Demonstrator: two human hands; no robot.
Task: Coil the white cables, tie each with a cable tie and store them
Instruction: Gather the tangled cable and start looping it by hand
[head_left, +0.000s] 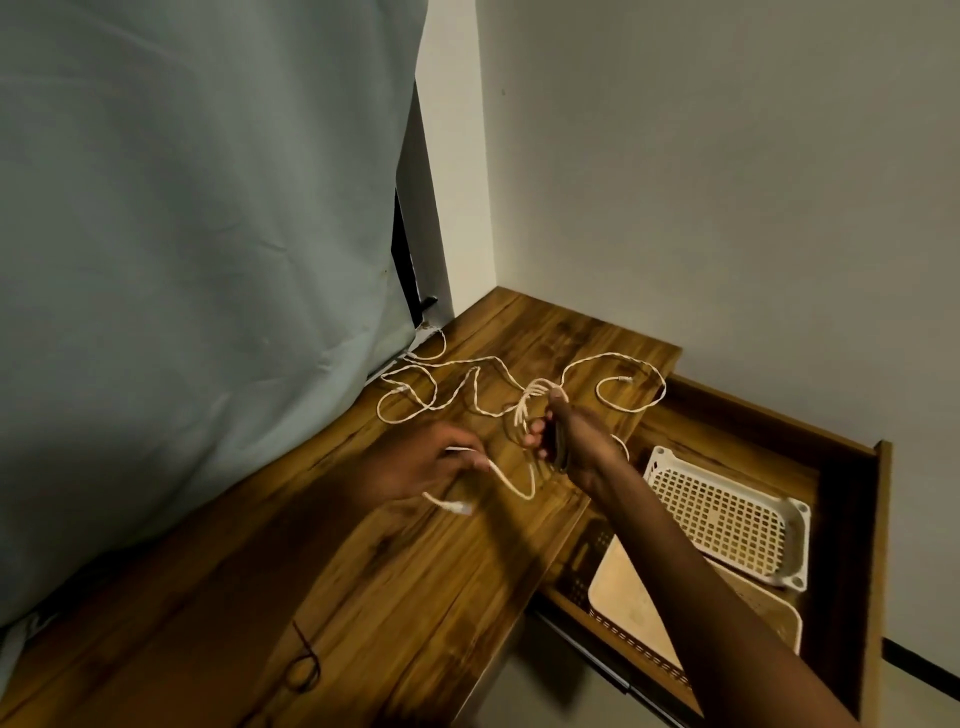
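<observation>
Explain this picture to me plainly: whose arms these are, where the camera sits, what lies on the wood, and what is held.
There is no machine here. A person wears one camera on the head, looking down at their own two hands. The right hand grips several loops of white cable, partly coiled. The left hand pinches the same cable near its free end; it is blurred. The rest of the cable sprawls loose over the wooden top. A dark loop, perhaps a cable tie, lies near the front edge. At right an open drawer holds a white basket and a beige tray. A grey curtain hangs at left.
</observation>
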